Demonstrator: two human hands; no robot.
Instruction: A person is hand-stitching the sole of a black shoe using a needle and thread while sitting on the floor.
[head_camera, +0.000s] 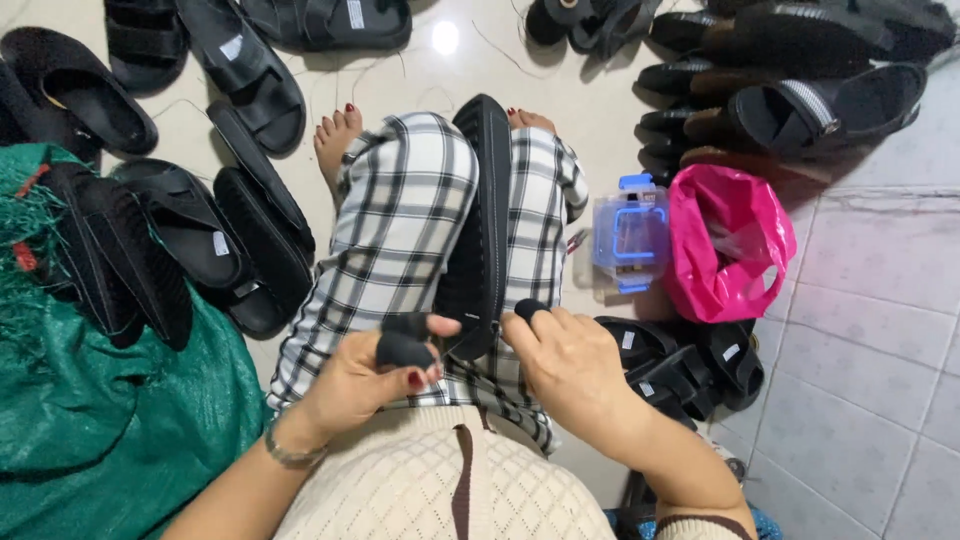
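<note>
A black sandal (482, 225) stands on its edge between my knees, sole side facing left, resting on my checked trousers. My left hand (375, 375) is at its near end, fingers closed, two fingertips wearing black finger covers, thumb pressed against them. My right hand (575, 365) holds the near end of the sandal from the right, with a black cover on the index fingertip touching the sole's edge. What exactly the left fingers pinch is too small to tell.
Several black sandals lie around: a pile on a green sack (110, 420) at left, more across the top and upper right (800, 110), a few by my right knee (690, 365). A clear blue-trimmed plastic box (630, 235) and a pink plastic bag (725, 245) sit on the tiled floor at right.
</note>
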